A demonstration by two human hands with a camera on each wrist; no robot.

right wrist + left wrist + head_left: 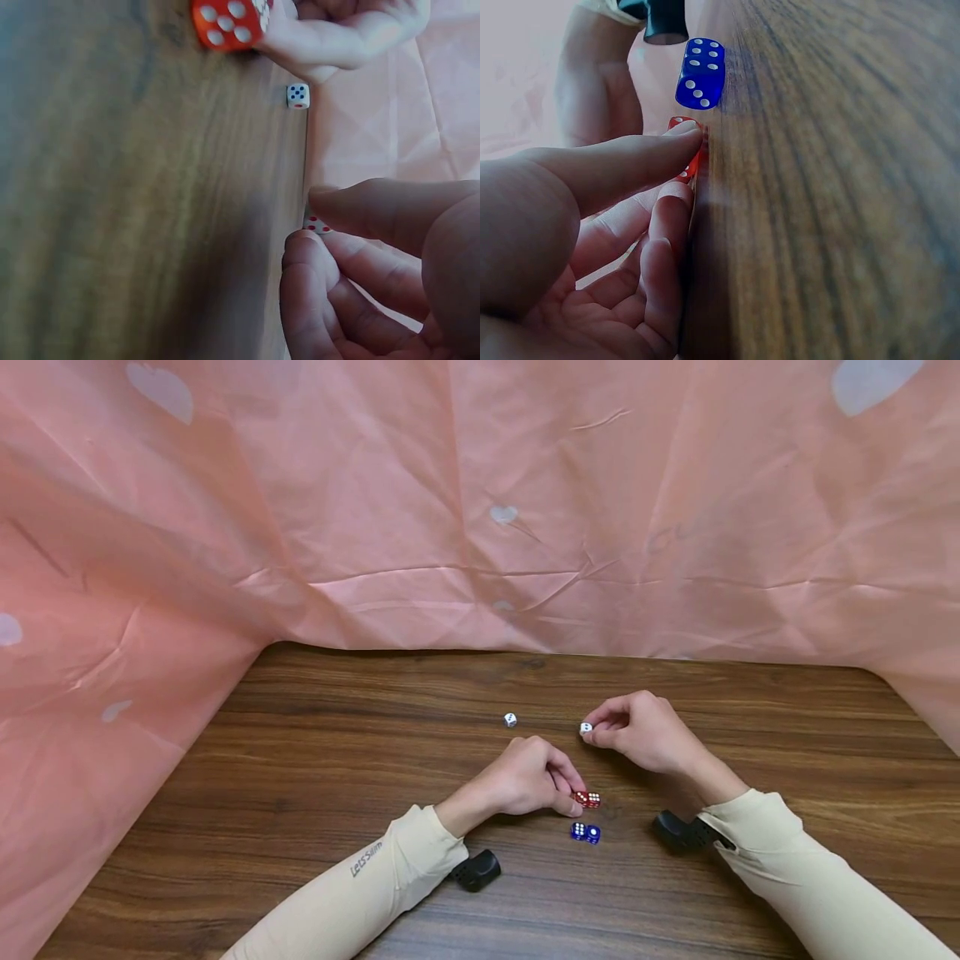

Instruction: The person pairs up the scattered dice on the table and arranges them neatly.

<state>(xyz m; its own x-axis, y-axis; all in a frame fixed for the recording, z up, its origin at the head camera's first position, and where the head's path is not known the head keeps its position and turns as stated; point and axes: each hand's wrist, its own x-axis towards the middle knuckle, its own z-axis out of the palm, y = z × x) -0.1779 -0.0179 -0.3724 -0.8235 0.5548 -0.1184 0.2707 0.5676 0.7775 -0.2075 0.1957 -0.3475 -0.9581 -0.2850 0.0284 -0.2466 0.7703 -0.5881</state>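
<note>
My left hand [529, 778] pinches a red die [694, 163] between thumb and fingers, low at the tabletop. A second red die [594, 800] sits right beside it. Just nearer to me, two blue dice [578, 831] stand side by side on the wood. Farther back and to the right, my right hand [651, 732] pinches a white die [586, 727] at its fingertips. Its red pips show between thumb and finger in the right wrist view. Another white die [510, 720] lies alone to the left of it.
The dark wooden tabletop [315, 760] carries all the dice. A pink curtain [420, 527] with pale hearts hangs along the back and sides. Black wrist cameras hang below the left cuff [477, 870] and the right cuff [750, 827].
</note>
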